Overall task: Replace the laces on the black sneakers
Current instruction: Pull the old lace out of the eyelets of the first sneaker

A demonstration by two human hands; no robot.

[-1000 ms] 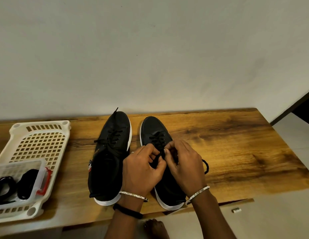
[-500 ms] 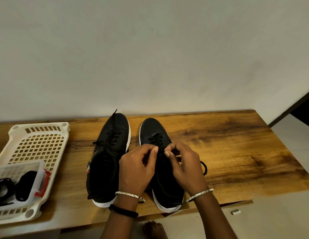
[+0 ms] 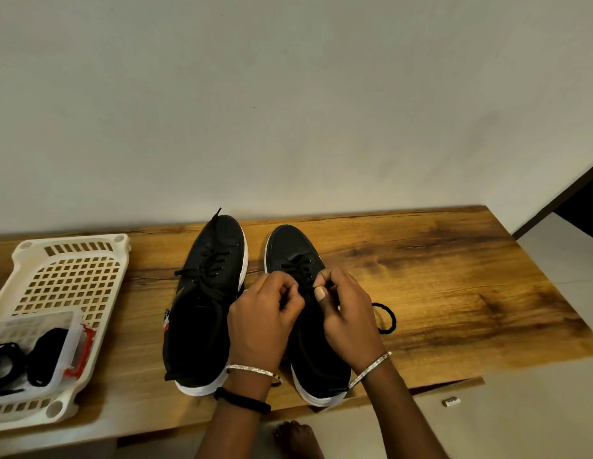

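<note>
Our left hand (image 3: 262, 323) and right hand (image 3: 348, 313) pinching a black lace (image 3: 394, 318) on one sneaker (image 3: 288, 250), wooden counter (image 3: 454, 276) against grey wall (image 3: 288, 94), white basket (image 3: 70, 273) at left edge

Surface: long wooden surface (image 3: 437, 276), wall behind it.
Sneakers: left black low-top sneaker (image 3: 202, 313) and right black low-top sneaker (image 3: 288, 246) side by side mid-surface, toes to the wall.
Hands: left hand (image 3: 262, 323) and right hand (image 3: 348, 319) over the right sneaker, pinching its black cord lace (image 3: 394, 318); its loop lies just right.
Basket: white perforated plastic basket (image 3: 70, 240) at the left end.
Box: clear plastic box (image 3: 33, 318) in the basket's near part, coiled black laces (image 3: 43, 356) inside.
</note>
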